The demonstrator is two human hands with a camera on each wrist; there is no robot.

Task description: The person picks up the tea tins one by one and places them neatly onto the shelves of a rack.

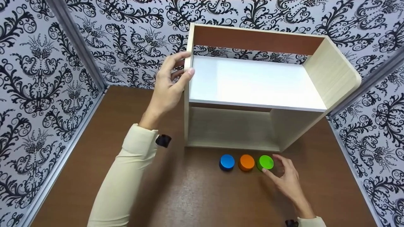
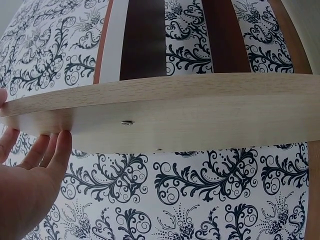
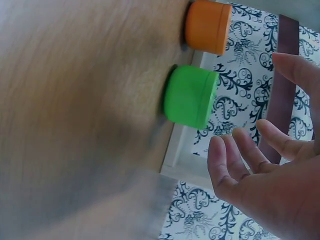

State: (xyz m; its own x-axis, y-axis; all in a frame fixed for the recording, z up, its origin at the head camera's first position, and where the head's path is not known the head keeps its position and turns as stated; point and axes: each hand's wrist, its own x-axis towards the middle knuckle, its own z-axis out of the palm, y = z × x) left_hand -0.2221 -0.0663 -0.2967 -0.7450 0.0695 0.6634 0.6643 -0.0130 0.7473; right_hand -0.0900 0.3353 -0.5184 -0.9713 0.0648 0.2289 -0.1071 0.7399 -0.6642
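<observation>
A pale wooden shelf unit (image 1: 339,71) with a white middle shelf stands on the brown table. My left hand (image 1: 170,78) grips its left side panel, thumb at the front edge and fingertips against the outer face, as the left wrist view shows for the panel (image 2: 200,112). Three small round lidded containers line up before the unit: blue (image 1: 227,162), orange (image 1: 246,162) and green (image 1: 265,163). Around the green container, my right hand (image 1: 287,178) spreads its thumb and fingers. In the right wrist view a gap separates those fingers (image 3: 240,152) from the green container (image 3: 189,97).
Patterned black-and-white panels (image 1: 132,41) stand behind the table and along both sides. Grey metal strips (image 1: 79,47) run along their corners. The brown tabletop (image 1: 189,195) extends in front of the containers, and the lower compartment (image 1: 230,127) of the unit faces them.
</observation>
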